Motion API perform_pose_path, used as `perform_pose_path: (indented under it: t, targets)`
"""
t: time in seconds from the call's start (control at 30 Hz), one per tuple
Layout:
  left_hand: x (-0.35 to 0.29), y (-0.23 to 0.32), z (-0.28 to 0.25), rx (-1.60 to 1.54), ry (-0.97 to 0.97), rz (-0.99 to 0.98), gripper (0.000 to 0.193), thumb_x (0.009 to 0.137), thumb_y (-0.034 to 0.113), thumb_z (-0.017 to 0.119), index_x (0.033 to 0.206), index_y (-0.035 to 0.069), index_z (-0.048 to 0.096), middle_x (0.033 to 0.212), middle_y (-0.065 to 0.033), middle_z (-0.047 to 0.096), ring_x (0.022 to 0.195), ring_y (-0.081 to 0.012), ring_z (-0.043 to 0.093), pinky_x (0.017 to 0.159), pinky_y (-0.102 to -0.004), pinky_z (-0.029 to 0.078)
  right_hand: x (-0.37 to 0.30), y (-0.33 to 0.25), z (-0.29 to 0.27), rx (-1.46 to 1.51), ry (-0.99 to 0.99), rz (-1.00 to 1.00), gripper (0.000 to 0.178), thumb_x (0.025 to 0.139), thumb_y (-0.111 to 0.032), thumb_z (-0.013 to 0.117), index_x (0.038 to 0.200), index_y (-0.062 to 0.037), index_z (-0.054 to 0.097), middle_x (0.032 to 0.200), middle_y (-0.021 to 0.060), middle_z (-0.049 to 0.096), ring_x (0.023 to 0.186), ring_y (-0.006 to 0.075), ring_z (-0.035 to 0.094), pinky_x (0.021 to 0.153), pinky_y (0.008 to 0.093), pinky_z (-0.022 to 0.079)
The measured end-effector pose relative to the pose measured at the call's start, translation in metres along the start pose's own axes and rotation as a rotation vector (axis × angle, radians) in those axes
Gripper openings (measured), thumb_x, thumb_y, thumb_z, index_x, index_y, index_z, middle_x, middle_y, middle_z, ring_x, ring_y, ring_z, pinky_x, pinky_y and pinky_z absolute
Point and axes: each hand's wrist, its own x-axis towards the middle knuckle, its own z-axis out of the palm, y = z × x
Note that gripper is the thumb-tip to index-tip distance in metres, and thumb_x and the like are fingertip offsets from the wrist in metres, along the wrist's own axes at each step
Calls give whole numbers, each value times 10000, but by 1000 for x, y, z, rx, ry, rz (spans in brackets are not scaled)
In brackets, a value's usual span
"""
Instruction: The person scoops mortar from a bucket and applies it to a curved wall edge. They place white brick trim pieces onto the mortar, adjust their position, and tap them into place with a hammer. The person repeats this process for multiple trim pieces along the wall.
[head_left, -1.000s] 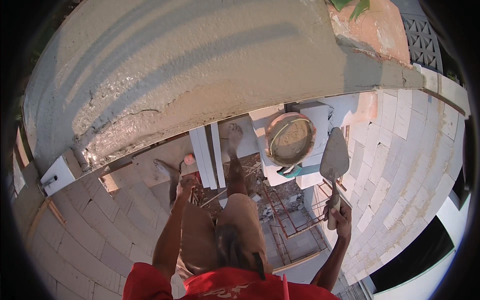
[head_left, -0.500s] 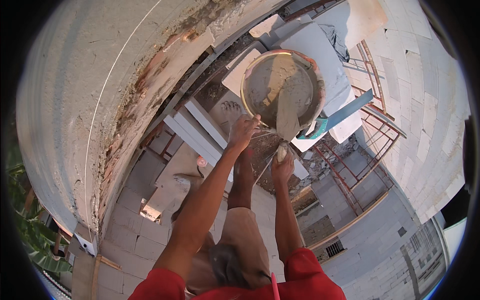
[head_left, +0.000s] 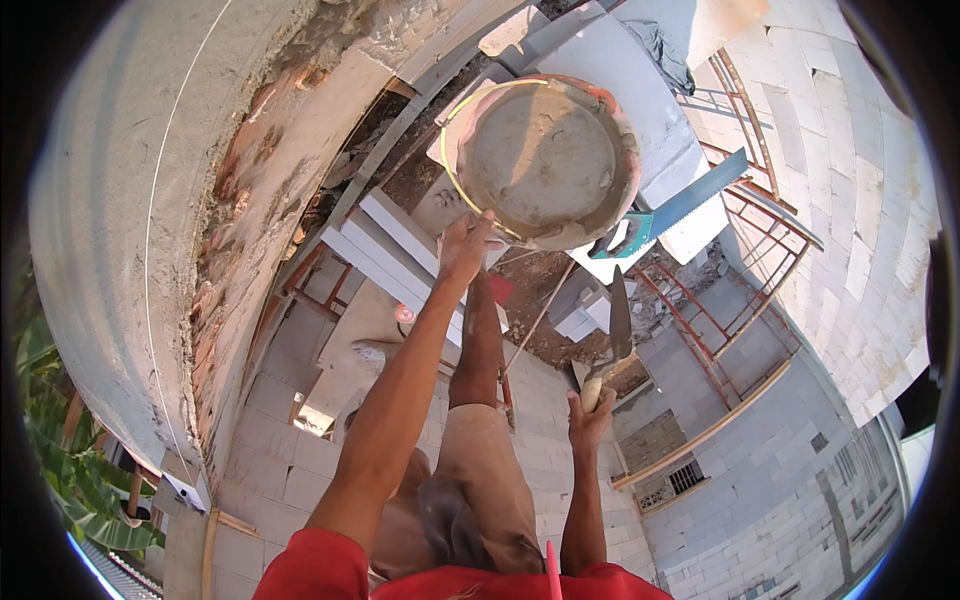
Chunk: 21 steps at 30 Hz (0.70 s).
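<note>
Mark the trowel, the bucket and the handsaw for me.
Trowel (head_left: 620, 320): head view, on the middle of its metal blade.
Bucket (head_left: 628, 162): head view, on its wall, right side.
Handsaw (head_left: 697, 195): head view, on its blade, beyond the teal handle.

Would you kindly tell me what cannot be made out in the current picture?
All in the head view:
Bottom of the bucket: hidden by the mortar inside.
Exact grip of the left hand at the bucket's edge: its own back hides the palm.
Lower end of the trowel handle: covered by the right hand.
Part of the left leg: behind the left forearm.
Red shirt: cut off by the lower edge.
</note>
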Motion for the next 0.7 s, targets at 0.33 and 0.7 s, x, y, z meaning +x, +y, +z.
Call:
perform_pose_path:
  t: [0.33, 0.7]
  targets:
    - [-2, 6, 2, -7, 14, 67, 444, 1042, 334, 660, 1122, -102, 635, 1007, -151, 711, 852, -244, 784, 752, -299, 630, 111, -34, 2, 301, -414, 63, 461, 1059, -468, 591, 1098, -12, 647, 844, 35, 634, 703, 122, 608, 631, 331, 512]
    - [0, -7, 1, -132, -41, 68, 460, 1031, 323, 680, 1229, -90, 636, 1059, -201, 736, 892, -228, 777, 799, -313, 630, 141, -238, -194, -908, -229, -372, 366, 970, -305, 694, 1261, -84, 678, 897, 223, 748, 849, 420, 731, 721, 517, 552]
